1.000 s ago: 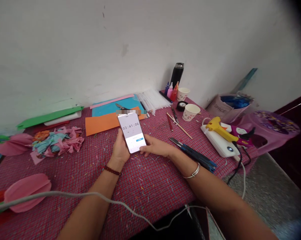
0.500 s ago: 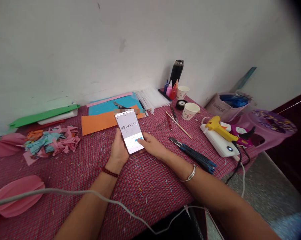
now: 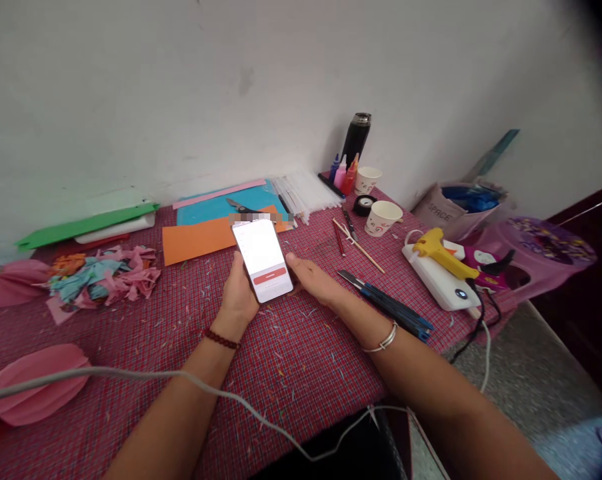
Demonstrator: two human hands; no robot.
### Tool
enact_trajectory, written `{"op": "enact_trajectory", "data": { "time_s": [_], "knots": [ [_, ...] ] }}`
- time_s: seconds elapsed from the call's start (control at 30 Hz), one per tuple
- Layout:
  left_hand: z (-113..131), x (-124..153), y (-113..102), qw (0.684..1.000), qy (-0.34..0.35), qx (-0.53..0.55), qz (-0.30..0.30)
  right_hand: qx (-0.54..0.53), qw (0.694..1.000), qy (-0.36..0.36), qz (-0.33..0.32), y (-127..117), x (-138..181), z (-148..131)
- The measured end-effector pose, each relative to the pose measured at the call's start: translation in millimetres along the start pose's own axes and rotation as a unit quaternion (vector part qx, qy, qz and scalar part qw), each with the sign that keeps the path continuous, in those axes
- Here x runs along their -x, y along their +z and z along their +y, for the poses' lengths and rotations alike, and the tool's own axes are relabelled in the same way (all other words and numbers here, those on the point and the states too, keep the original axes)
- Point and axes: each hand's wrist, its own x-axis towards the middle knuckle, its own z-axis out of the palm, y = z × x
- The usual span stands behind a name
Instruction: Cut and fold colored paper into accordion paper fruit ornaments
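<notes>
A smartphone (image 3: 261,257) is held tilted above the table, its bright screen toward me with a red button low on it. Around its left edge my left hand (image 3: 238,293) is closed, with the fingers hidden behind the phone. My right hand (image 3: 311,280) grips the lower right edge, its thumb lifted off the screen beside the frame. Just beyond the phone lie a strip of orange paper (image 3: 198,241) and dark-handled scissors (image 3: 238,205) on a blue sheet (image 3: 205,211).
A white cable (image 3: 221,392) crosses in front of my forearms. At right are craft knives (image 3: 391,307), a yellow glue gun (image 3: 443,253) on a white power bank (image 3: 443,287), and paper cups (image 3: 382,219). Crumpled paper scraps (image 3: 105,277) lie at left on the checked tablecloth (image 3: 291,360).
The phone screen has switched from a running timer to a white page with a red button. My right thumb has moved off the screen to the phone's right edge.
</notes>
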Motion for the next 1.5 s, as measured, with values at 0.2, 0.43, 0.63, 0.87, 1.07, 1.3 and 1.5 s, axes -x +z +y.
{"op": "enact_trajectory", "data": {
  "time_s": [0.2, 0.43, 0.63, 0.87, 1.07, 1.3, 1.5],
  "knots": [
    [-3, 0, 2, 1.000, -0.010, -0.017, -0.015, -0.063, 0.994, -0.042, 0.085, -13, -6, -5],
    [-3, 6, 5, 0.999, -0.028, -0.030, -0.028, -0.036, 0.994, -0.092, 0.036, -9, -3, -9],
    [-4, 13, 9, 0.997, -0.055, -0.031, -0.036, -0.002, 0.991, -0.122, 0.055, -13, -3, -13],
    [-7, 16, 8, 0.997, -0.055, -0.044, -0.031, -0.001, 0.989, -0.140, 0.050, -15, -1, -16],
    [-8, 19, 10, 0.997, -0.049, -0.052, -0.018, -0.002, 0.988, -0.143, 0.051, -14, 0, -15],
    [-11, 18, 9, 0.997, -0.049, -0.059, -0.024, -0.017, 0.987, -0.150, 0.046, -14, -2, -12],
    [-11, 19, 10, 0.997, -0.061, -0.049, -0.013, -0.035, 0.988, -0.140, 0.050, -13, -1, -14]
  ]
}}
